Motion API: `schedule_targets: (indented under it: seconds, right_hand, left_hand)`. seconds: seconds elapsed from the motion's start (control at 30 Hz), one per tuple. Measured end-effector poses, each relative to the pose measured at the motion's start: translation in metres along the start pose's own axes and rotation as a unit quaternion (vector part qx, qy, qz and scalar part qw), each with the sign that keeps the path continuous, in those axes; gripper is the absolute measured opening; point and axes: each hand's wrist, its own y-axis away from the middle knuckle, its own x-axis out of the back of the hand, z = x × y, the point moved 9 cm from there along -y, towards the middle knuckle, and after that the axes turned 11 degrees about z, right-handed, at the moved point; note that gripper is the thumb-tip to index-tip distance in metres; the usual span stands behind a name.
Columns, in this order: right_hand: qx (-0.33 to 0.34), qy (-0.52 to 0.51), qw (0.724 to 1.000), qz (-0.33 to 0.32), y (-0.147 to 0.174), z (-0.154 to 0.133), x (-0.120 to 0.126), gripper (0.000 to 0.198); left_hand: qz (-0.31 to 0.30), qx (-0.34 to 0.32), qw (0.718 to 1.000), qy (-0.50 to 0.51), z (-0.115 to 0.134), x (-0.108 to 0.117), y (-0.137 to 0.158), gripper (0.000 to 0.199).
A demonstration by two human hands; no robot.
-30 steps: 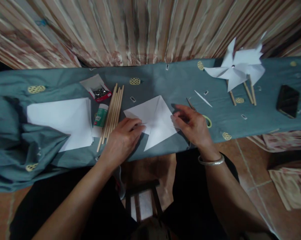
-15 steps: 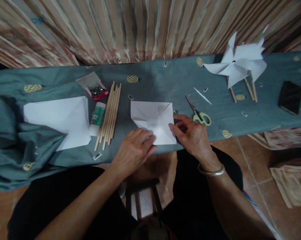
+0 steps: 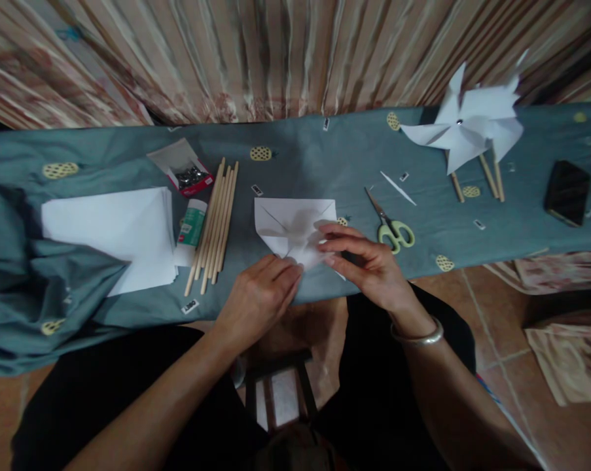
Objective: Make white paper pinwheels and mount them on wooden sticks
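Note:
A white square sheet of paper (image 3: 295,210) with diagonal lines lies near the table's front edge. Its lower part is curled over towards the middle. My left hand (image 3: 263,288) is closed at the near side, fingertips pinching the paper at the curled part. Over the right side of the sheet, my right hand (image 3: 361,261) has its fingers apart, with the tips against or just above the paper; contact is hard to tell. To its right lie scissors (image 3: 396,234) with green handles and a thin white paper strip (image 3: 398,188).
Left of the sheet are wooden sticks (image 3: 216,226), a glue stick (image 3: 192,226), a box of metal pins (image 3: 190,176) and a paper stack (image 3: 108,229). Finished paper pinwheels (image 3: 465,131) lie at the back right, near a black phone (image 3: 567,193). A curtain (image 3: 275,59) hangs behind.
My right hand has moved left over the sheet from its right edge, and its fingers have spread. The lower right part of the paper is now curled up. My left hand stays almost in place.

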Motion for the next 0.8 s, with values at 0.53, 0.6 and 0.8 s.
schedule_targets:
  seconds: [0.53,0.6,0.8]
  right_hand:
    - [0.054,0.197,0.977,0.059,-0.004,-0.006,-0.016,0.008]
    - [0.064,0.217,0.972,0.065,-0.005,-0.008,-0.018,0.008]
    - [0.078,0.238,0.965,0.073,-0.006,-0.009,-0.021,0.008]
  left_hand:
    - [0.01,0.01,0.999,0.044,0.006,-0.001,0.003,0.028]
    - [0.006,0.013,0.999,0.045,0.005,-0.002,0.003,0.028]
    - [0.007,0.014,0.999,0.038,0.004,-0.003,0.003,0.024]
